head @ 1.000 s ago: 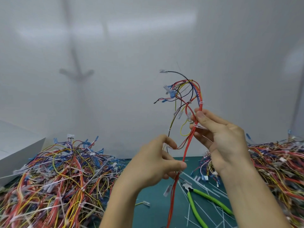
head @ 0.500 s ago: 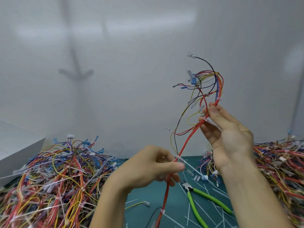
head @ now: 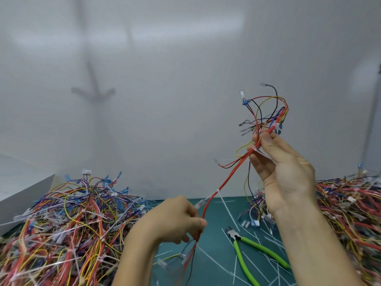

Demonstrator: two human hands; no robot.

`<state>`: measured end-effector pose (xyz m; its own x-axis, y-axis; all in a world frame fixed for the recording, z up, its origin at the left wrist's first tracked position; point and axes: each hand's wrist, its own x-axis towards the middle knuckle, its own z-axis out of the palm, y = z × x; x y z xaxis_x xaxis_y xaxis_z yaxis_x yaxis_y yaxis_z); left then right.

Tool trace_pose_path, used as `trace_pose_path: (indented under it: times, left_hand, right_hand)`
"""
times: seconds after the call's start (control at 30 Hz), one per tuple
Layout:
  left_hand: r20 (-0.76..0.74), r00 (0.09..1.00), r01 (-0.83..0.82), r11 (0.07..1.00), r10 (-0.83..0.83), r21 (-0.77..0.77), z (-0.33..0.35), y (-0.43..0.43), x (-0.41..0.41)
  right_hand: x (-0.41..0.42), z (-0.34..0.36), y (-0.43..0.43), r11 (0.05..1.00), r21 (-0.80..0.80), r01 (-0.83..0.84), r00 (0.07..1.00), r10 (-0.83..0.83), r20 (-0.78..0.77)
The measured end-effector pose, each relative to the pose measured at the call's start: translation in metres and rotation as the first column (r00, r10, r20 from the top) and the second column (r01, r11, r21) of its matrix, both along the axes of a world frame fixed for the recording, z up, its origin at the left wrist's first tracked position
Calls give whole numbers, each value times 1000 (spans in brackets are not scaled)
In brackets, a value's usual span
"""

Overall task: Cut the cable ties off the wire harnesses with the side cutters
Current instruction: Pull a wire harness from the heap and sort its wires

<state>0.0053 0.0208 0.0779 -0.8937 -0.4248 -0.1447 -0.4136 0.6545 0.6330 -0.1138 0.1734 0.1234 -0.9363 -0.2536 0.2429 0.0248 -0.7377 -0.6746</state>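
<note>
White wall behind, green mat (head: pixel 218 234) below. The right hand (head: pixel 284 172) pinches the red wire harness (head: pixel 228 178) at a white cable tie (head: pixel 255 149), just under its fanned loose ends. The left hand (head: pixel 175 219) pinches the same bundle lower down, so it slants nearly straight between them above the mat. Green-handled side cutters (head: pixel 237 238) lie untouched on the mat, between the left heap (head: pixel 61 223) and the right heap (head: pixel 350 207) of harnesses.

right hand (head: pixel 286 172): fingertips pinch wire harness (head: pixel 226 180) at cable tie (head: pixel 255 149) | left hand (head: pixel 175 219): fingers pinch it lower down | side cutters (head: pixel 236 238): on mat (head: pixel 214 234), right of left fingers
</note>
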Motion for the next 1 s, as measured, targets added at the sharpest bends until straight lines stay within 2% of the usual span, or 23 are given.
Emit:
trace_pose_path:
  times: [0.1,0.2,0.3,0.4,0.47,0.6,0.77,0.93,1.0]
  left_hand:
    - [-51,996,-73,997,75,38,-1,-2,-1]
    - [-216,953,-180,970,214,165,2,-4,-2]
    - [-391,853,-211,914,345,346,9,-7,2]
    - [-520,735,-152,853,435,499,16,-7,8]
    - [-577,677,-96,831,458,547,21,-6,12]
    - [-645,596,-6,805,480,593,27,-1,16]
    - [-677,536,102,757,504,645,31,2,17]
    - [-686,512,177,719,516,673,33,1,18]
    - [-691,531,158,744,490,649,30,-1,18]
  right_hand:
    - [0,1,1,1000,1,-22,1000,22,-11]
    - [0,1,2,999,13,-52,998,52,-20]
    - [0,0,1,996,24,-89,996,89,-17]
    - [0,-1,-1,992,20,-121,993,121,-6]
    - [1,-1,-3,991,23,-135,991,136,-6]
    - [2,-1,-3,989,21,-149,989,150,-16]
    - [3,-2,-4,985,20,-171,985,172,-35]
    - [4,-2,-6,981,30,-190,980,191,-46]
    - [4,-1,-6,980,44,-193,978,196,-67]
